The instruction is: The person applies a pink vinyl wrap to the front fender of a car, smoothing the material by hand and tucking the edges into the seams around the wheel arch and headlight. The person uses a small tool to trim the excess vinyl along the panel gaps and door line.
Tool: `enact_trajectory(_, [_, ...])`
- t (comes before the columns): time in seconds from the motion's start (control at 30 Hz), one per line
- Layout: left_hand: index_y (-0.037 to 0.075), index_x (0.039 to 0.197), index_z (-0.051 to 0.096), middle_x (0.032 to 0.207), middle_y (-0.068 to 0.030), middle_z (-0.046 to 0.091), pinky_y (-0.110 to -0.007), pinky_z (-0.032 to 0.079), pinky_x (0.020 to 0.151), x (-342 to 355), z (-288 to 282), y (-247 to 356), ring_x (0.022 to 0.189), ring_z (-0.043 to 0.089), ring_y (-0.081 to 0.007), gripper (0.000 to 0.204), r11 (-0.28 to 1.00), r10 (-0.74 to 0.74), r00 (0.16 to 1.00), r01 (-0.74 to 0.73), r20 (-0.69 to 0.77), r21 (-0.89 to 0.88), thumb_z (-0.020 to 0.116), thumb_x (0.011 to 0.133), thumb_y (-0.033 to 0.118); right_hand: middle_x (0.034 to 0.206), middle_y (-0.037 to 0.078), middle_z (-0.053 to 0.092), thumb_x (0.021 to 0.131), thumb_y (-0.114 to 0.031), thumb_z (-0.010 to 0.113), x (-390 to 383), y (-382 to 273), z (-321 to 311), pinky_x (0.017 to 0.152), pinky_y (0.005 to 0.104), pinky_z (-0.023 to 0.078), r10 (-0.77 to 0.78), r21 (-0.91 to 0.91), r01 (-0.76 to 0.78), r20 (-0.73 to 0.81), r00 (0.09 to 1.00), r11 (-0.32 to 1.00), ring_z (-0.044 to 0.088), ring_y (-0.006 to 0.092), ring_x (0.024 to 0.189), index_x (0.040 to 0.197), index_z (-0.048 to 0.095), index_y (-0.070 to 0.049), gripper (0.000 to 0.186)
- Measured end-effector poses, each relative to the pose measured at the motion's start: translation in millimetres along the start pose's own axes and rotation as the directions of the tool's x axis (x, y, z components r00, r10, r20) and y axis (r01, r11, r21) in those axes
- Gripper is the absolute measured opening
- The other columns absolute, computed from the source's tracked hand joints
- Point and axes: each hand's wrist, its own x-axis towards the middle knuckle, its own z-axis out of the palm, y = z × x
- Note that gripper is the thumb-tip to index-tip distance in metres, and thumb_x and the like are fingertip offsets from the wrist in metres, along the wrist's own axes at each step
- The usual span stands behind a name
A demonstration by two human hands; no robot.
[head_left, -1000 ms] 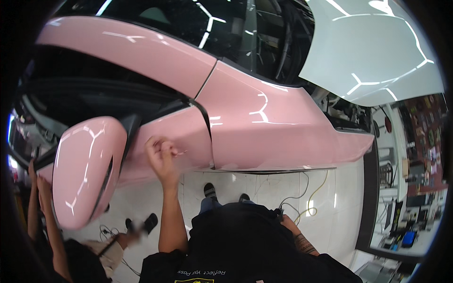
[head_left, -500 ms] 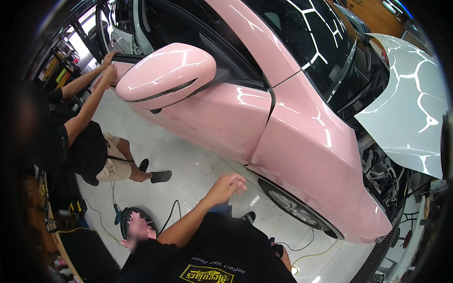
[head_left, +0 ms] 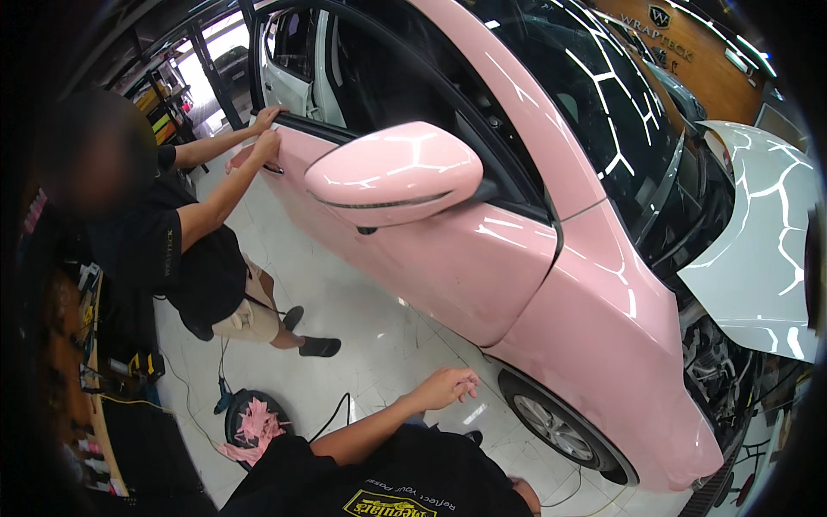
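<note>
My left hand [head_left: 450, 389] is held out over the floor, near the front wheel [head_left: 549, 415] of a pink car and apart from the bodywork. Its fingers are curled inward, and what they hold, if anything, is too small to make out. Of my right arm [head_left: 524, 495], only a patch of skin shows at the lower edge; the hand itself is out of sight. Ahead are the car's glossy pink front door [head_left: 431, 267], its pink side mirror [head_left: 398, 170] and the front fender [head_left: 594, 319].
At the left, a co-worker [head_left: 207, 250] in a black shirt has both hands on the door's rear edge. A black bin [head_left: 234, 424] holds crumpled pink film [head_left: 258, 422]. Cables lie on the tiled floor [head_left: 345, 319]. The white hood [head_left: 758, 224] stands raised over the engine bay.
The view has shifted, so the car and co-worker appear farther right and lower. My left hand stays curled near the wheel. The co-worker's hands remain at the door edge.
</note>
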Motion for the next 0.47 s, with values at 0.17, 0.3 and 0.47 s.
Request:
enact_trajectory(0.17, [-0.003, 0.105, 0.058, 0.086, -0.0119, 0.071, -0.032, 0.052, 0.065, -9, -32, -19, 0.067, 0.066, -0.0173, 0.019, 1.000, 0.000, 1.000, -0.001, -0.027, -0.020, 0.048, 0.093, 0.007, 0.101, 0.014, 0.068, 0.092, -0.006, 0.046, 31, 28, 43, 0.089, 0.0346, 0.048, -0.153, 0.026, 0.163, -0.228, 0.962, 0.986, 0.064, 0.0254, 0.095, 0.117, 0.062, -0.001, 0.030])
enact_trajectory(0.3, [-0.002, 0.107, 0.059, 0.089, -0.0107, 0.071, -0.030, 0.052, 0.068, -26, -51, -47, 0.069, 0.065, -0.0160, 0.019, 0.992, -0.070, 0.997, 0.068, -0.015, -0.106, 0.048, 0.094, 0.007, 0.110, 0.012, 0.067, 0.091, -0.009, 0.049, 83, 75, 104, 0.093, 0.0325, 0.046, -0.372, -0.147, 0.343, -0.419, 0.828, 0.928, 0.062, 0.0224, 0.101, 0.117, 0.060, 0.003, 0.031])
enact_trajectory(0.47, [0.000, 0.110, 0.059, 0.091, -0.0102, 0.070, -0.027, 0.049, 0.065, -47, -67, -74, 0.071, 0.063, -0.0135, 0.021, 0.965, -0.135, 0.986, 0.153, 0.095, -0.211, 0.047, 0.096, 0.009, 0.116, 0.007, 0.063, 0.088, -0.027, 0.065, 69, 8, 118, 0.099, 0.0323, 0.043, -0.054, 0.863, 0.263, -0.266, 0.962, 0.432, 0.057, 0.0175, 0.108, 0.124, 0.057, -0.002, 0.045])
